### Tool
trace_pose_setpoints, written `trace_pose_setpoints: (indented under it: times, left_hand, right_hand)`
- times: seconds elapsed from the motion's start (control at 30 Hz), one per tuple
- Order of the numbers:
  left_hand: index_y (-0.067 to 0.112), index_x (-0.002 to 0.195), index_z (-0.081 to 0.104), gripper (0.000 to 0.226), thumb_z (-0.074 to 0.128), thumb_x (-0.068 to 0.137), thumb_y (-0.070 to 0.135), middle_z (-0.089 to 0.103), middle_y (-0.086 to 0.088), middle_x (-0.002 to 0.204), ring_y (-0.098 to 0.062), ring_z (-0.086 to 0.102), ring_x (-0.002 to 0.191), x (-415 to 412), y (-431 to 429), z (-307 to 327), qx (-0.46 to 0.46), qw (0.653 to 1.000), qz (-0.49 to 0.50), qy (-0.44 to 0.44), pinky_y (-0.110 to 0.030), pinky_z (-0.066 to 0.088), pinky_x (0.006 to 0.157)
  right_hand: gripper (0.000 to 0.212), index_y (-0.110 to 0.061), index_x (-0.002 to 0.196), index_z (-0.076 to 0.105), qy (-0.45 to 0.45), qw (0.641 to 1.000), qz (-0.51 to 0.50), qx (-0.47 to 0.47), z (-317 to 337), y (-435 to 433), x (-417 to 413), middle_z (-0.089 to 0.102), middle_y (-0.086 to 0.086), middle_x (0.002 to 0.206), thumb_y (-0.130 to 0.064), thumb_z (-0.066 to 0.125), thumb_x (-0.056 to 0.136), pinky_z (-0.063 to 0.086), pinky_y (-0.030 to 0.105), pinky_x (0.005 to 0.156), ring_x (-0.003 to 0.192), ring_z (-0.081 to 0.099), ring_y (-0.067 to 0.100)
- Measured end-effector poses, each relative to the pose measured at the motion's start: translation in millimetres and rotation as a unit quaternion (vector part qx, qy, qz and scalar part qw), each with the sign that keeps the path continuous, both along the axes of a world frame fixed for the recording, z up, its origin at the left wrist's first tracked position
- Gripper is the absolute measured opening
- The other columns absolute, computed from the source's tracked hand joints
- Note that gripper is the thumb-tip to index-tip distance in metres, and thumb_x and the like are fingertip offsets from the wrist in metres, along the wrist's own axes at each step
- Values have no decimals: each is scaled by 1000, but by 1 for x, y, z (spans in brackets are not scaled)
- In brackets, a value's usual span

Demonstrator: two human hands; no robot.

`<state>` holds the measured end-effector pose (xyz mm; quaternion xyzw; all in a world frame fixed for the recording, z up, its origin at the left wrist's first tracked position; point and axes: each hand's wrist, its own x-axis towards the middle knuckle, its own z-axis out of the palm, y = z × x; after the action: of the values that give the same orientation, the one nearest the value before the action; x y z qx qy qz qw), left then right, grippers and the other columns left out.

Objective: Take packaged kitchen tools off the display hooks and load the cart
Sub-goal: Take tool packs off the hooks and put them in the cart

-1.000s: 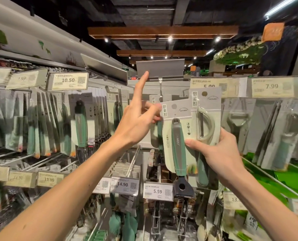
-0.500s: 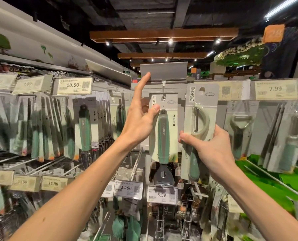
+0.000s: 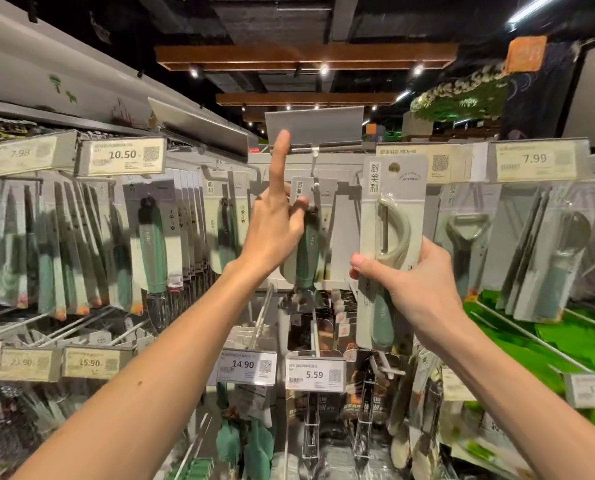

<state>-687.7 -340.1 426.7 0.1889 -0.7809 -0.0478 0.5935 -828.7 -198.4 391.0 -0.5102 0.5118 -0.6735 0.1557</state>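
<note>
Green-handled peeler pack (image 3: 389,202) stands upright in our right hand (image 3: 417,292), thumb across its middle. Our left hand (image 3: 272,233) pinches the hooked pack (image 3: 306,258) left of it, having slid further across it.

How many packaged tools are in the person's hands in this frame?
2. The right hand grips a peeler package; the left hand pinches a green-handled tool package just below the centre hook. Another could be hidden behind either.

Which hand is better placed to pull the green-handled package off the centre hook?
Left: the left hand pinches the green-handled package; the right hand is occupied gripping the peeler package.
</note>
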Motion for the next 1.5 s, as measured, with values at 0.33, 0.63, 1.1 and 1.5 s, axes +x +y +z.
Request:
trace_pose_setpoints:
  times: [0.33, 0.63, 1.1, 1.5]
  left_hand:
    - [33, 152, 7, 79, 56, 93, 12, 61, -11, 87, -24, 59, 70, 22, 27, -14, -67, 989, 129, -15, -38, 53, 74]
    - [24, 110, 64, 28, 74, 84, 25, 75, 12, 98, -7, 72, 89, -24, 111, -37, 276, 932, -228, 49, -20, 57, 72]
    - [19, 109, 66, 28, 72, 86, 5, 77, 3, 99, -10, 73, 92, -175, 139, -31, 371, 858, -354, 37, -21, 57, 72]
    - [32, 127, 46, 47, 72, 89, 23, 73, -6, 100, -30, 71, 92, -272, 176, 6, 310, 918, -243, 45, -45, 59, 79]
  right_hand:
    - [44, -21, 107, 65, 44, 999, 28, 14, -8, 13, -1, 76, 3, 97, -23, 88, 70, 60, 47, 82, 89, 74, 20]
    - [37, -14, 108, 67, 50, 991, 106, 70, -37, 36, -11, 77, 3, 96, -8, 83, 75, 58, 25, 73, 85, 74, 16]
    - [41, -23, 118, 52, 5, 999, -26, 20, -22, 101, -155, 60, -4, 75, -17, 74, 84, 50, 33, 57, 69, 60, 17]
    - [29, -33, 113, 62, 178, 983, -31, -20, 5, 118, -273, 63, -5, 113, -19, 71, 89, 51, 20, 76, 75, 60, -3]
